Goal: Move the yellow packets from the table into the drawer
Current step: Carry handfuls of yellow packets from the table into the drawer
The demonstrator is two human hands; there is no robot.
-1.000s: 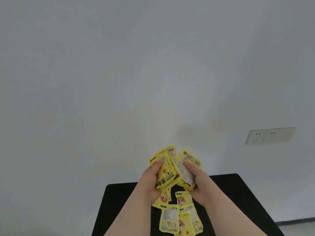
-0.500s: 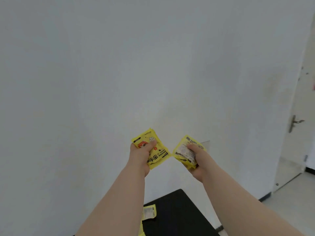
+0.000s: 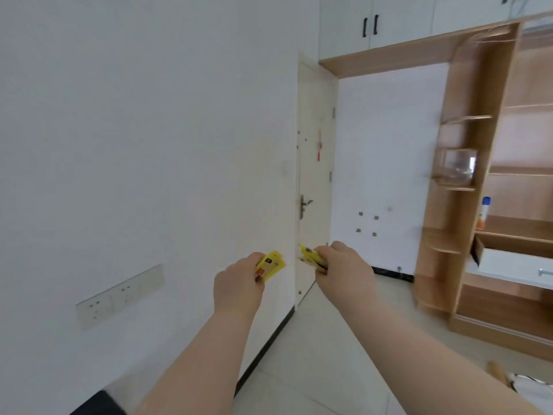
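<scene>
- Gripping yellow packets (image 3: 270,265) in left hand (image 3: 239,283); pinching second bunch (image 3: 309,257) in right hand (image 3: 344,265); both bunches mid-air, just apart.
- Judged mid-carry; placing not yet done; white drawer front (image 3: 514,268) well right of right hand.

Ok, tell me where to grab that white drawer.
Probably by the metal handle on the white drawer front, coming straight at its face: the front is flat and only the handle stands out.
</scene>
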